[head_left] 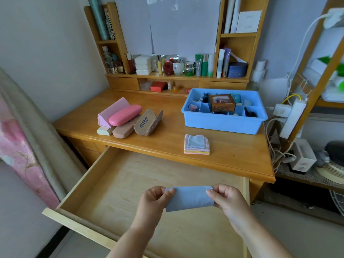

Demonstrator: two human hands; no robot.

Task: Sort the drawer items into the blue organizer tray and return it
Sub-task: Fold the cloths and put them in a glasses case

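Left hand: your left hand [155, 199] pinches the left end of a small folded light-blue cloth [189, 198], thumb on top, fingers curled behind.
Right hand: your right hand [226, 199] pinches the cloth's right end the same way, so both hands hold it stretched flat between them.
Cloth: it hangs in the air above the open, pale wooden drawer [149, 185], over the drawer's near-right part, touching nothing but your fingers.
Tray: the blue plastic organizer tray [223, 121] sits at the tabletop's far-right corner, its compartments holding small dark and coloured items; a brown patterned cardboard box [221, 102] rests on top of the dividers in the middle.
Cloth stack: a neat pile of folded pastel cloths [197, 144], blue one uppermost, lies near the front edge of the wooden tabletop [167, 138], just in front of the tray.
Cases: a cluster of glasses cases [128, 119] in pink, tan and cream, one of them open, fills the left side of the tabletop, well apart from the tray.
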